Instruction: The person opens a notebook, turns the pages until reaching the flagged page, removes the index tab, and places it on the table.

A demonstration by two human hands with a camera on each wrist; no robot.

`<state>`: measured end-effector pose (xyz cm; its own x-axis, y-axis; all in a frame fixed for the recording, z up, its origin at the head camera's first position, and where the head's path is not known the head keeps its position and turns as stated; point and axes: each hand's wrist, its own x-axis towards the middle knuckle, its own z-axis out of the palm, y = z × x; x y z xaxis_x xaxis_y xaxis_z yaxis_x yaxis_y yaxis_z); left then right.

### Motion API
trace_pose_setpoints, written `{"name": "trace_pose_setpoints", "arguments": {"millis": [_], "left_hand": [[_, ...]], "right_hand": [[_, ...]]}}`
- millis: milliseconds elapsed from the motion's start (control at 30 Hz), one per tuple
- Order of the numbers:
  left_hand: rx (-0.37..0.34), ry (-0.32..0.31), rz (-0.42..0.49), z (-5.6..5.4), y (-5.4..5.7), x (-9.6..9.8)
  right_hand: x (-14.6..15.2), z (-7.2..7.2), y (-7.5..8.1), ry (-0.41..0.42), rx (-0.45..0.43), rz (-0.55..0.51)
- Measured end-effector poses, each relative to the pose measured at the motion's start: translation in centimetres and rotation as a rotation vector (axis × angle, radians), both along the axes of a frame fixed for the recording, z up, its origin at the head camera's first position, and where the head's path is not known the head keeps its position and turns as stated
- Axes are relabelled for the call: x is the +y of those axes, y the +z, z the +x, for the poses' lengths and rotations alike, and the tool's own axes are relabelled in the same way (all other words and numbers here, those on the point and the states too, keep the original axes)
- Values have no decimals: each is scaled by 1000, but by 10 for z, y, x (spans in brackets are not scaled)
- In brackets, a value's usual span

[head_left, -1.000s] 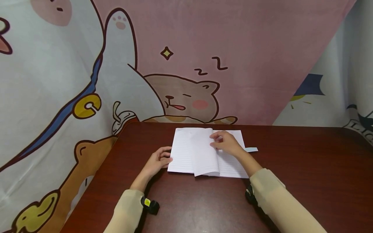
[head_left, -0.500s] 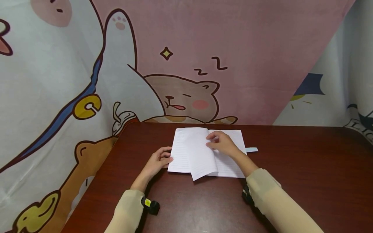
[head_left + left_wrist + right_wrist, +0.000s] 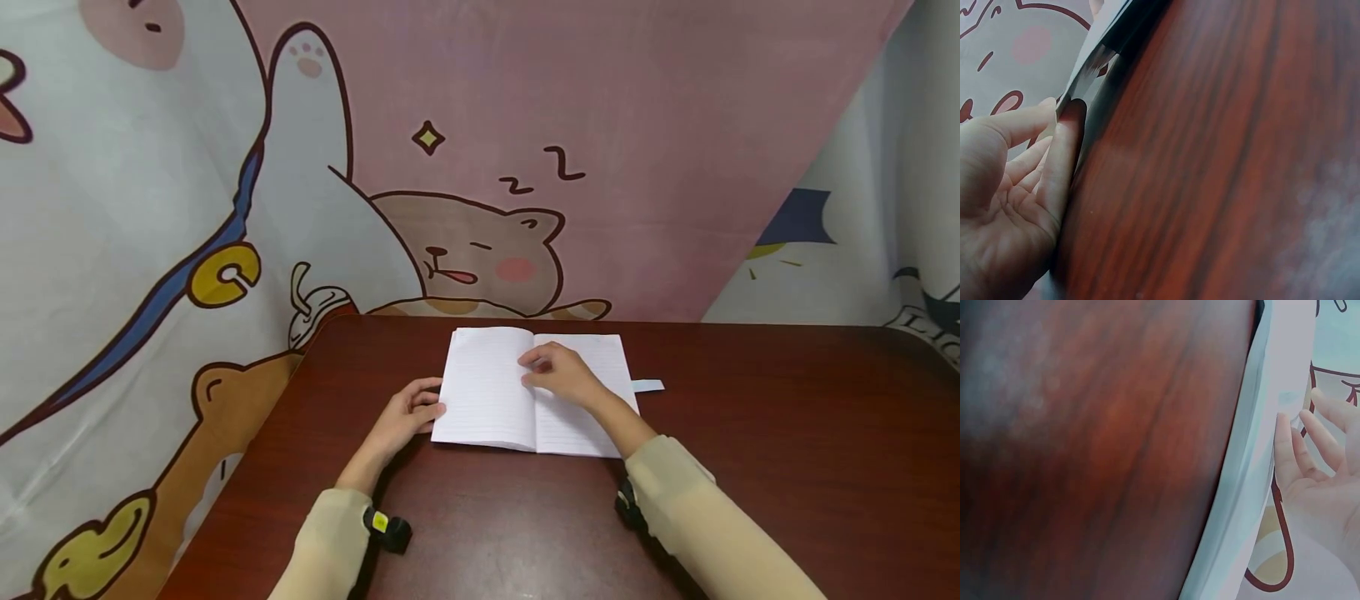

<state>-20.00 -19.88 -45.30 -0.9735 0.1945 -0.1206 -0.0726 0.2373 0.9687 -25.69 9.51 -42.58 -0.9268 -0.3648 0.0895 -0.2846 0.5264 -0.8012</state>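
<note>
An open notebook (image 3: 482, 387) with white lined pages lies on the table, both pages facing up. At its left edge my left hand (image 3: 405, 414) holds the notebook between the thumb on top and fingers underneath, as the left wrist view shows at the notebook's edge (image 3: 1093, 50). My right hand (image 3: 567, 377) is over the middle of the notebook, fingertips at the left page near the fold. In the right wrist view its fingers are extended, with fingertips (image 3: 1283, 422) against the white page (image 3: 1294, 337) and the thumb apart.
A light blue strip (image 3: 648, 385) sticks out from the notebook's right side. Dark reddish wood makes up the tabletop (image 3: 787, 433). Behind it hangs a cartoon-printed cloth (image 3: 637, 167). A black wrist camera (image 3: 390, 531) sits by the left sleeve.
The loose page that slanted across the notebook has turned over to the left and now lies on the left side. My right hand has shifted slightly left; the left hand has stayed.
</note>
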Motion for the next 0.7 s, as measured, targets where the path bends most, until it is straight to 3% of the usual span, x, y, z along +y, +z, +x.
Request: {"name": "trace_pose_setpoints", "arguments": {"millis": [700], "left_hand": [[3, 2, 0, 0, 0, 1]], "right_hand": [[1, 2, 1, 72, 4, -16]]}}
